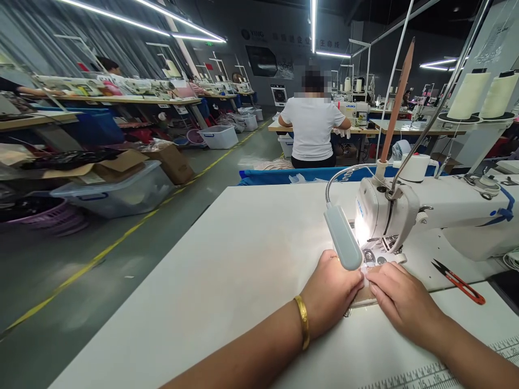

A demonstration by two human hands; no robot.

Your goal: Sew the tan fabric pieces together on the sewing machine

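A white sewing machine (430, 200) stands on the table, its needle area lit by a grey lamp (343, 237) on a bendy metal neck. Just in front of the presser foot lies a small piece of pale fabric (365, 296). My left hand (332, 292), with a gold bangle at the wrist, has its fingers closed at the fabric's left side, partly behind the lamp. From the right, my right hand (401, 297) pinches the same fabric. The fingertips of both hands nearly meet. Orange-handled thread snips (460, 282) rest to the right of my right hand.
A clear ruler (433, 375) lies along the front edge under my right forearm. Thread cones (470, 94) stand at the right. Ahead, a person in a white shirt (312, 129) sits at another machine. Plastic bins (117, 189) line the aisle on the left.
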